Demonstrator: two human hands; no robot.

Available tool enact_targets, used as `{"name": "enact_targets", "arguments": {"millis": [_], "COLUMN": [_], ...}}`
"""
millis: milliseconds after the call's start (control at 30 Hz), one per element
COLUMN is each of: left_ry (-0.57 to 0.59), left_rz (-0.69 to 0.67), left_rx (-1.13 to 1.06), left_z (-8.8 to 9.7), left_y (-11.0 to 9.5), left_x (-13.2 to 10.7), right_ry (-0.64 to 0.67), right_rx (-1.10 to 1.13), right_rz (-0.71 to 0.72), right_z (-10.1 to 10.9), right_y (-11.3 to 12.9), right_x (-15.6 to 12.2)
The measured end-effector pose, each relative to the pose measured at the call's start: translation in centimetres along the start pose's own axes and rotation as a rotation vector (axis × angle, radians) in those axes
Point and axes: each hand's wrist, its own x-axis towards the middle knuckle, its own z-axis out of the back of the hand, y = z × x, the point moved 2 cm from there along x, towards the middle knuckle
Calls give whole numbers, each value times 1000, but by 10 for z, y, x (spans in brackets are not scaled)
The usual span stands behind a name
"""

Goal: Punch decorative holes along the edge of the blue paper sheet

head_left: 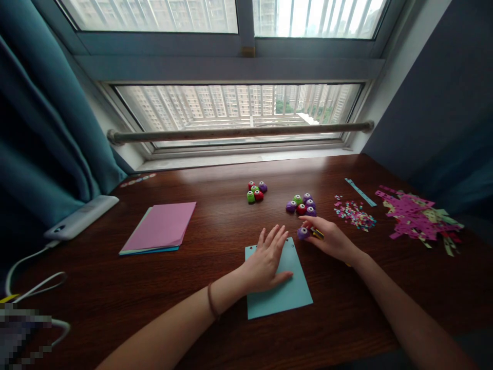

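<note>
- A pale blue sheet of paper [279, 302] is being held down on a dark brown wooden desk [215, 216], in front of a window [246, 103].
- The sheet is being covered in part by the left hand [265, 264], which is being laid palm down, its fingers stretched out and slightly apart, its thumb set wide; a thin brown band [210, 303] is being worn on that wrist.
- Small dark shapes are being shown near the sheet's top edge.
- A small purple punch [303, 233] is being gripped in the fingertips of the right hand [330, 237], just beside the sheet's top right corner; the fingers are being closed narrowly around it, and something yellow and dark is being partly hidden among them.
- Beyond the right hand, a near group of red, green and purple punches [301, 209] is being seen; a far group of similar punches [258, 196] is being seen to its left.
- To the right, colourful confetti [356, 215], a blue strip [361, 192] and a heap of magenta and pale green strips [414, 213] are being displayed.
- To the left, a stack of paper [159, 226] is being topped by a pink sheet.
</note>
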Motion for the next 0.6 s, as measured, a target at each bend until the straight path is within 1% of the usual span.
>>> {"name": "enact_targets", "arguments": {"millis": [100, 200, 267, 333, 400, 500, 600], "left_ry": [26, 45, 52, 55, 50, 41, 30], "left_rz": [6, 0, 0, -1, -3, -5, -15], "left_rx": [-9, -19, -26, -31, -36, -47, -45], "left_z": [0, 0, 1, 1, 1, 1, 0], "left_y": [0, 0, 0, 0, 0, 0, 0], "left_x": [0, 1, 1, 2, 2, 1, 1], "right_ry": [-205, -422, -490, -474, -418, -356, -340], "right_rx": [-73, -212, -296, -365, -413, -457, -467], "right_rz": [-79, -221, -313, -371, -395, -408, -398], "right_z": [21, 37, 42, 41, 36, 25, 18], "right_y": [-18, -37, -47, -53, -54, -53, -52], "right_x": [-1, -4, -7, -9, -9, -8, -7]}}
